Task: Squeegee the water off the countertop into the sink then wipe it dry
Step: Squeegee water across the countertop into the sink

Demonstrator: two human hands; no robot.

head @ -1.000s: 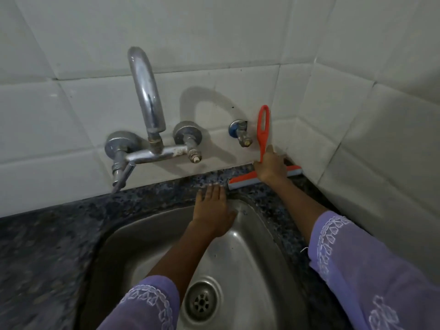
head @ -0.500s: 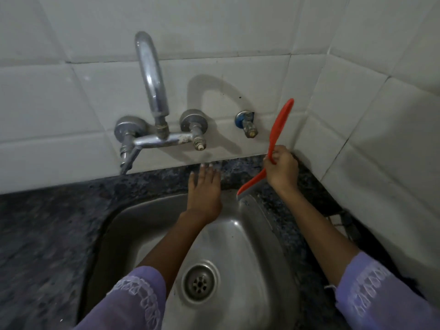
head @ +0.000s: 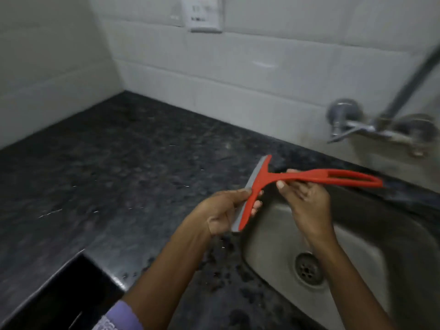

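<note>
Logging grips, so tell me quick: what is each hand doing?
Left hand: closed on the squeegee blade end.
Right hand: closed on its handle.

Red squeegee (head: 258,186), black speckled countertop (head: 114,167), white tiles (head: 238,67).

Both forearms reach fwd, close together. Left hand (head: 222,214) curled, thumb on top, pinching. Right hand (head: 307,201) palm-up, fingers curled in grip.

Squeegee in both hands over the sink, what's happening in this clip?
A person holds the red squeegee in the air with both hands: the left hand grips the blade end, the right hand holds the handle. It hangs above the sink's left edge, off the dark countertop, which shows scattered droplets. No cloth is visible.
</note>
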